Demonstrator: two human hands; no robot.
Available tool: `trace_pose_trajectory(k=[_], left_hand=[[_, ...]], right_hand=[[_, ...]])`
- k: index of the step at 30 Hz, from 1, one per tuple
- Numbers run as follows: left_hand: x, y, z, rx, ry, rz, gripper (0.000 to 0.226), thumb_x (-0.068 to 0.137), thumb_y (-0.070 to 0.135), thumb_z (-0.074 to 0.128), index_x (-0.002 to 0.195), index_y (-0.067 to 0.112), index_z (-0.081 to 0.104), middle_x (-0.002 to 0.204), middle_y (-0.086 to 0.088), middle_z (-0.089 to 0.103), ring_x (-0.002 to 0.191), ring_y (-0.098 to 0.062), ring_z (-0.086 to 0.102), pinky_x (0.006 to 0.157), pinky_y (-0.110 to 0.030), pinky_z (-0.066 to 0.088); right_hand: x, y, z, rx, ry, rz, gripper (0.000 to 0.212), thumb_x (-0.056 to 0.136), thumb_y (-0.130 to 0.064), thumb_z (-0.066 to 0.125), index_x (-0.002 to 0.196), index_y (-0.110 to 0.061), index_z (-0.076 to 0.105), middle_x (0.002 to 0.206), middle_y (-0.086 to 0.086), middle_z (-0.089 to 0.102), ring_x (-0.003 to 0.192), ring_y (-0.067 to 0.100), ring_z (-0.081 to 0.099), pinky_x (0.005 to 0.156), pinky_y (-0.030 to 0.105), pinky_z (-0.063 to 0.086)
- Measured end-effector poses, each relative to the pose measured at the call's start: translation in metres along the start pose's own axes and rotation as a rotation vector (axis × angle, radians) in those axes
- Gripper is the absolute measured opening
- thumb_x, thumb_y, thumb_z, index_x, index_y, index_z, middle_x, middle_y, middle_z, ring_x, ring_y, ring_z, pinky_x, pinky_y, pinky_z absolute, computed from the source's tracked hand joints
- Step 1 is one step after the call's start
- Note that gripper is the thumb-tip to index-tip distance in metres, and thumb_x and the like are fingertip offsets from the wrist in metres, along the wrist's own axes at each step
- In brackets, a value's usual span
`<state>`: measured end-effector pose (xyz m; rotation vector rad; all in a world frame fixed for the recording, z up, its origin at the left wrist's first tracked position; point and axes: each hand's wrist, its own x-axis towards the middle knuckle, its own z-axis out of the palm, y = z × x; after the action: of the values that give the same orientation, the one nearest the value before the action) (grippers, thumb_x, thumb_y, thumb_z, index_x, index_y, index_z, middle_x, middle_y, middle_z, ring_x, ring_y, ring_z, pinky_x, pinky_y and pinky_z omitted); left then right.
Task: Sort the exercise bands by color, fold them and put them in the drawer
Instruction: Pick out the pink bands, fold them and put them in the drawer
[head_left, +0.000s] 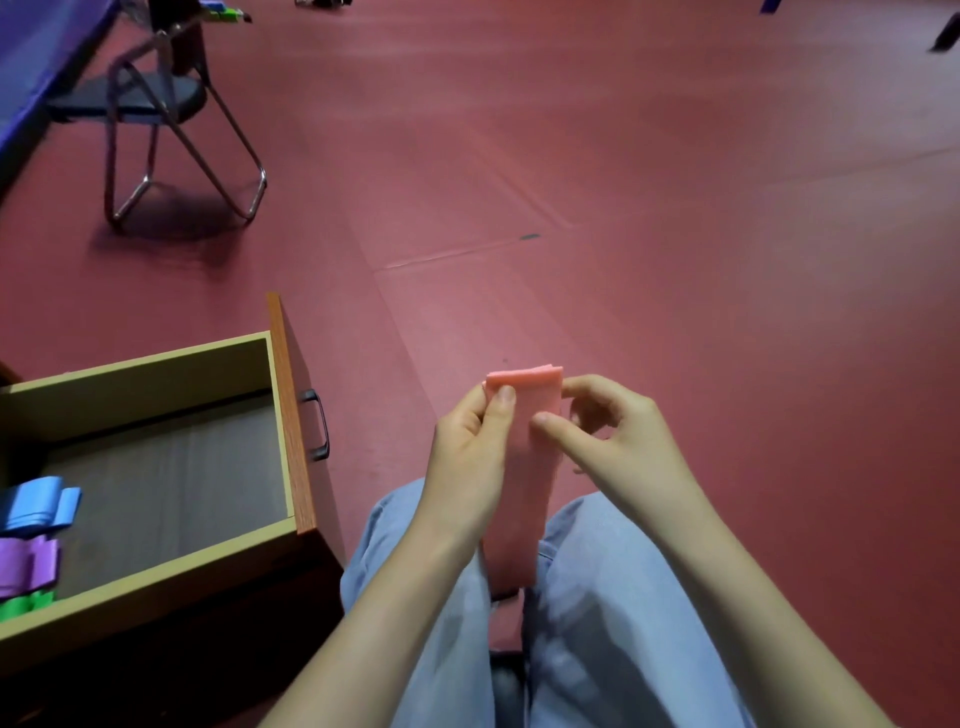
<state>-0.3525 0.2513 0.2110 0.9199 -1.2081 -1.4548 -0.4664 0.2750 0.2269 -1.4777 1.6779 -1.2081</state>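
A pink exercise band hangs doubled over between my knees, its folded top edge held up in front of me. My left hand pinches the band's top left corner between thumb and fingers. My right hand pinches the right edge, thumb on the front face. To the left, the wooden drawer stands pulled open. Inside it at the left lie a folded blue band, a purple band and a green band, each partly cut off by the frame.
I sit with my legs in light blue trousers over a red floor. A folding metal chair stands at the back left beside a blue-purple table edge. The drawer's dark handle faces my left knee.
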Motion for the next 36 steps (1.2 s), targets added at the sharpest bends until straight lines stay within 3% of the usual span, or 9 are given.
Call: trace_pose_trajectory(k=[2, 5, 7, 11, 16, 21, 24, 30, 36], left_hand=[[0.001, 0.004, 0.002, 0.012, -0.046, 0.019, 0.029, 0.095, 0.012, 0.039, 0.087, 0.025, 0.064, 0.073, 0.010, 0.072, 0.068, 0.003, 0.063, 0.064, -0.012, 0.050], [0.006, 0.006, 0.002, 0.060, -0.059, 0.056, 0.026, 0.093, 0.022, 0.045, 0.087, 0.033, 0.068, 0.109, -0.015, 0.065, 0.095, -0.015, 0.062, 0.089, -0.031, 0.050], [0.008, 0.005, 0.002, 0.091, -0.071, 0.070, 0.024, 0.089, 0.030, 0.046, 0.086, 0.038, 0.069, 0.111, -0.013, 0.063, 0.101, -0.016, 0.060, 0.094, -0.032, 0.047], [0.011, 0.005, -0.003, 0.046, -0.145, -0.010, 0.016, 0.092, 0.024, 0.044, 0.099, 0.031, 0.057, 0.098, 0.012, 0.064, 0.095, -0.004, 0.058, 0.085, -0.018, 0.048], [0.005, -0.008, -0.014, 0.120, -0.225, -0.147, 0.018, 0.095, 0.023, 0.038, 0.101, 0.030, 0.053, 0.098, 0.010, 0.061, 0.095, -0.008, 0.058, 0.086, -0.018, 0.046], [-0.001, -0.017, -0.013, 0.147, -0.225, -0.080, 0.026, 0.093, 0.007, 0.045, 0.092, 0.032, 0.053, 0.088, 0.015, 0.060, 0.070, 0.016, 0.055, 0.070, -0.005, 0.045], [0.000, -0.016, -0.013, 0.173, -0.170, -0.035, 0.033, 0.087, -0.005, 0.047, 0.086, 0.027, 0.054, 0.078, 0.008, 0.059, 0.061, 0.011, 0.053, 0.063, -0.006, 0.045], [-0.001, -0.019, -0.018, 0.234, -0.130, -0.009, 0.010, 0.076, 0.031, 0.050, 0.084, 0.030, 0.056, 0.077, 0.010, 0.058, 0.070, 0.000, 0.053, 0.067, -0.019, 0.046], [0.003, -0.013, -0.020, 0.205, -0.053, -0.128, 0.014, 0.086, 0.034, 0.055, 0.079, 0.022, 0.059, 0.071, 0.008, 0.057, 0.060, -0.001, 0.049, 0.054, -0.013, 0.043]], right_hand=[[0.002, 0.000, -0.004, 0.092, -0.018, 0.019, 0.021, 0.075, -0.007, 0.069, 0.082, -0.027, 0.065, 0.066, -0.003, 0.053, 0.064, 0.012, 0.047, 0.067, 0.041, 0.049], [0.005, -0.003, -0.006, 0.229, -0.049, 0.025, 0.021, 0.075, 0.001, 0.067, 0.079, -0.020, 0.067, 0.069, -0.005, 0.064, 0.068, 0.009, 0.054, 0.069, 0.026, 0.048], [0.006, -0.004, -0.007, 0.288, -0.049, 0.017, 0.021, 0.076, 0.005, 0.065, 0.073, -0.016, 0.067, 0.066, -0.005, 0.065, 0.066, 0.005, 0.057, 0.066, 0.017, 0.048], [0.009, -0.005, -0.007, 0.318, -0.027, -0.013, 0.022, 0.076, 0.007, 0.063, 0.073, -0.014, 0.067, 0.062, -0.005, 0.064, 0.058, 0.001, 0.056, 0.057, 0.013, 0.047], [0.015, -0.007, -0.009, 0.432, 0.042, -0.011, 0.019, 0.078, 0.006, 0.061, 0.077, -0.013, 0.065, 0.062, -0.004, 0.062, 0.055, 0.000, 0.057, 0.053, 0.016, 0.050], [0.019, -0.010, -0.005, 0.437, 0.025, -0.031, 0.012, 0.072, -0.007, 0.065, 0.079, -0.017, 0.066, 0.074, 0.008, 0.064, 0.069, 0.011, 0.060, 0.062, 0.023, 0.052], [0.022, -0.012, -0.004, 0.399, 0.039, -0.079, 0.018, 0.073, -0.007, 0.064, 0.075, -0.025, 0.066, 0.062, -0.012, 0.065, 0.064, 0.002, 0.057, 0.063, 0.020, 0.050], [0.023, -0.014, -0.002, 0.374, 0.061, -0.128, 0.021, 0.075, -0.005, 0.065, 0.074, -0.026, 0.066, 0.060, -0.016, 0.065, 0.063, -0.001, 0.056, 0.062, 0.019, 0.049], [0.017, -0.011, -0.003, 0.310, 0.009, -0.279, 0.019, 0.075, -0.004, 0.064, 0.076, -0.023, 0.065, 0.066, -0.016, 0.065, 0.068, -0.003, 0.058, 0.066, 0.013, 0.048]])
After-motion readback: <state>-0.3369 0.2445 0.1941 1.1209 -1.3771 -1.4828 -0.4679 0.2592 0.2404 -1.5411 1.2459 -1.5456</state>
